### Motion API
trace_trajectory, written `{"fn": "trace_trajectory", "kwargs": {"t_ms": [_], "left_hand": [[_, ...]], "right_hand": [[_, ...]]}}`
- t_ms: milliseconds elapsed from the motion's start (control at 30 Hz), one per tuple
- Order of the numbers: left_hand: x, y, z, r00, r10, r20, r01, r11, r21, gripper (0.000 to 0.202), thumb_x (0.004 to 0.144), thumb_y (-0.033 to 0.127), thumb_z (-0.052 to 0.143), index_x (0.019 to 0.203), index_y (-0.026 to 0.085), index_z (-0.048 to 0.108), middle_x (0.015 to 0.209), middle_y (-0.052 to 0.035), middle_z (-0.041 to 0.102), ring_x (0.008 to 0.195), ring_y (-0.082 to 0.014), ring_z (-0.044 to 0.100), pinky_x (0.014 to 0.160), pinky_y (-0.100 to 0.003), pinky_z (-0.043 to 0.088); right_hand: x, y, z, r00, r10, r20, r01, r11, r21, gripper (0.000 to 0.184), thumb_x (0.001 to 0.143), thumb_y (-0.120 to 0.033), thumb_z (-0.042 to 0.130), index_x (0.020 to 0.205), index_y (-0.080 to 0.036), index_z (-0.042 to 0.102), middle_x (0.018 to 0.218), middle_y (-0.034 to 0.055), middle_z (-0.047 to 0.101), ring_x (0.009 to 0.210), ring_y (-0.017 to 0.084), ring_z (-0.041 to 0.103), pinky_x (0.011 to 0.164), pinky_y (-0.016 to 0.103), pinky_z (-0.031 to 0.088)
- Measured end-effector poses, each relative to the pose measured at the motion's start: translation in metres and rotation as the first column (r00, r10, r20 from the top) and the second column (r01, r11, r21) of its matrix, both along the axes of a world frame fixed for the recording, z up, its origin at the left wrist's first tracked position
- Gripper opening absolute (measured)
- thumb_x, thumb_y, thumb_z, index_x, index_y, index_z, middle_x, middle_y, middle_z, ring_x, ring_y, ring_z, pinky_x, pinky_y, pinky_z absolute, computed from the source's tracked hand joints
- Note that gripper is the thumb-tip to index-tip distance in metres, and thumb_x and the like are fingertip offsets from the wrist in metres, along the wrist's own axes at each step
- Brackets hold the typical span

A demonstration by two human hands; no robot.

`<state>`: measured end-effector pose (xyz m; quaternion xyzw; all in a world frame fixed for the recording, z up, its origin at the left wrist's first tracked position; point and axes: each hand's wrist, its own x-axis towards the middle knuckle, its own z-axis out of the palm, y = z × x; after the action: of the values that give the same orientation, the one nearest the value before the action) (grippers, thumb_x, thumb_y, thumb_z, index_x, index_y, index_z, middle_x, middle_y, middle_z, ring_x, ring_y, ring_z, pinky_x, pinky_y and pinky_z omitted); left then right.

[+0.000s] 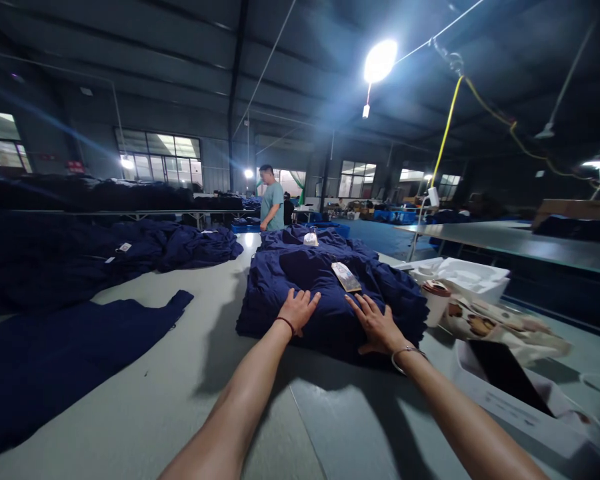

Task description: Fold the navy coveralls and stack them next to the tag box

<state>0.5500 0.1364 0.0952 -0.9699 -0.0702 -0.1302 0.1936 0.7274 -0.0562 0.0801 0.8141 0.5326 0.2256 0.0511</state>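
Note:
Both of my arms reach forward over a grey table (145, 400). My left hand (297, 309) lies flat, fingers spread, on the near end of a stack of folded navy garments (330, 280). My right hand (375, 323) also rests open on the stack, a little to the right, its fingertips just below a paper hang tag (346, 276) lying on the top garment. A second white tag (311, 239) sits farther back on the pile. Neither hand grips anything.
A single navy garment (55, 360) lies spread at the left, with more heaps (130, 250) behind it. To the right are a paper cup (436, 300), white trays (465, 275), printed paper (500, 325) and an open white box (520, 393). A person (272, 199) stands far back.

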Motion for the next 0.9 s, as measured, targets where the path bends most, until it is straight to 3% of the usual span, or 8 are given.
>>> {"fn": "trace_trajectory", "kwargs": {"t_ms": [200, 367, 467, 567, 633, 733, 900], "left_hand": [[0.006, -0.006, 0.001, 0.996, 0.081, -0.041, -0.083, 0.995, -0.050, 0.132, 0.048, 0.037, 0.087, 0.149, 0.018, 0.004, 0.148, -0.0202, 0.031, 0.133, -0.0334, 0.029, 0.109, -0.052, 0.015], [0.001, -0.012, 0.022, 0.990, 0.071, -0.120, -0.090, 0.983, -0.160, 0.130, 0.049, 0.043, 0.085, 0.149, 0.017, 0.006, 0.149, -0.0213, 0.028, 0.134, -0.0338, 0.030, 0.110, -0.052, 0.011], [-0.020, -0.011, 0.031, 0.997, 0.076, -0.008, -0.076, 0.992, -0.102, 0.122, 0.057, 0.047, 0.081, 0.150, 0.020, 0.006, 0.151, -0.0196, 0.024, 0.136, -0.0337, 0.026, 0.110, -0.056, 0.003], [-0.050, -0.003, 0.027, 0.981, 0.143, 0.135, -0.140, 0.990, -0.030, 0.110, 0.064, 0.049, 0.076, 0.150, 0.022, 0.011, 0.152, -0.0166, 0.024, 0.140, -0.0353, 0.015, 0.109, -0.060, -0.007], [-0.065, 0.005, 0.018, 0.977, 0.188, 0.105, -0.182, 0.981, -0.066, 0.107, 0.065, 0.045, 0.077, 0.149, 0.031, 0.011, 0.153, -0.0121, 0.025, 0.139, -0.0365, 0.018, 0.107, -0.064, -0.004], [-0.073, 0.016, 0.010, 0.972, 0.229, 0.043, -0.219, 0.961, -0.167, 0.111, 0.064, 0.041, 0.079, 0.148, 0.037, 0.008, 0.153, -0.0093, 0.024, 0.138, -0.0356, 0.022, 0.107, -0.065, 0.006], [-0.065, 0.025, 0.019, 0.979, 0.198, -0.044, -0.202, 0.936, -0.287, 0.112, 0.061, 0.039, 0.081, 0.147, 0.037, 0.010, 0.153, -0.0087, 0.025, 0.137, -0.0338, 0.024, 0.105, -0.065, 0.014]], "right_hand": [[-0.003, 0.003, 0.005, 0.998, -0.062, 0.003, 0.062, 0.996, -0.061, 0.126, 0.050, -0.035, 0.078, 0.149, -0.029, 0.000, 0.155, 0.0117, 0.017, 0.141, 0.037, 0.007, 0.101, 0.070, 0.015], [-0.025, 0.007, 0.031, 0.975, -0.209, 0.069, 0.218, 0.963, -0.160, 0.120, 0.048, -0.022, 0.080, 0.148, -0.034, 0.014, 0.154, 0.0127, 0.019, 0.140, 0.040, 0.012, 0.102, 0.072, 0.002], [-0.045, 0.005, 0.041, 0.965, -0.242, 0.098, 0.245, 0.969, -0.015, 0.099, 0.064, -0.017, 0.069, 0.148, -0.031, 0.018, 0.154, 0.0151, 0.017, 0.140, 0.037, 0.014, 0.104, 0.069, 0.005], [-0.062, -0.001, 0.035, 0.974, -0.226, 0.013, 0.224, 0.971, 0.084, 0.095, 0.071, -0.013, 0.058, 0.149, -0.032, 0.006, 0.156, 0.0111, 0.014, 0.142, 0.031, 0.012, 0.103, 0.066, 0.016], [-0.069, -0.003, 0.028, 0.969, -0.232, -0.085, 0.237, 0.970, 0.051, 0.098, 0.071, -0.013, 0.057, 0.148, -0.036, 0.001, 0.156, 0.0071, 0.014, 0.142, 0.030, 0.011, 0.101, 0.067, 0.023], [-0.076, -0.001, 0.024, 0.950, -0.262, -0.167, 0.268, 0.963, 0.016, 0.097, 0.071, -0.016, 0.058, 0.147, -0.037, 0.002, 0.156, 0.0054, 0.014, 0.142, 0.029, 0.009, 0.100, 0.067, 0.023], [-0.079, 0.005, 0.034, 0.924, -0.303, -0.234, 0.302, 0.952, -0.040, 0.099, 0.070, -0.015, 0.059, 0.147, -0.039, 0.000, 0.157, 0.0048, 0.012, 0.142, 0.028, 0.008, 0.100, 0.067, 0.021]]}}
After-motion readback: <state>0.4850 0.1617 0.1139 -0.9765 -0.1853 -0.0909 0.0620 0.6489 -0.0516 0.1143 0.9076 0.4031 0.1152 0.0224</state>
